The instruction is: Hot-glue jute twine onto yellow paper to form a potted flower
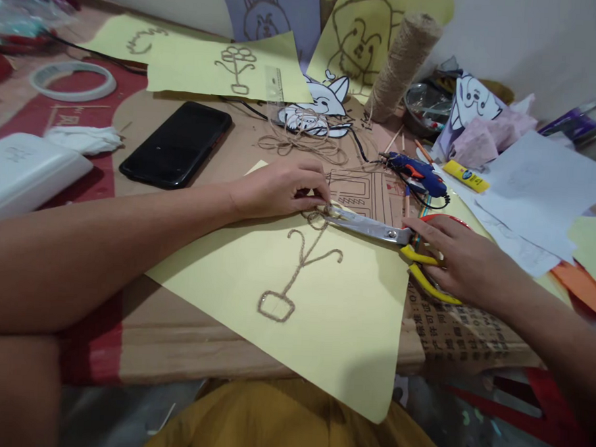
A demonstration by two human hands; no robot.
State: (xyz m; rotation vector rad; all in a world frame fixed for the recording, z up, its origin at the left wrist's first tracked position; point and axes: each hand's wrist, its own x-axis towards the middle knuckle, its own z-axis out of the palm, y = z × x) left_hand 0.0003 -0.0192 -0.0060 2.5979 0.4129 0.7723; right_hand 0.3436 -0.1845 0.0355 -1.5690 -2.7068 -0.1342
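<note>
A yellow sheet [343,324] lies on the cardboard-covered table, bearing a twine flower design [301,266] with a pot, a stem and two curled leaves. My right hand [457,260] holds large scissors [371,227] by their red and yellow handles. The blade tips are at the top of the twine design, beside my left fingertips. My left hand [292,189] rests at the sheet's upper edge with its fingers pinched at the twine; the small piece between them is mostly hidden.
A black phone [177,144], white tape roll [72,80] and white box [28,172] lie left. Behind stand a twine spool [403,67] and loose twine [301,141]. A blue glue gun [418,174], glue stick [465,176] and papers [546,188] are right.
</note>
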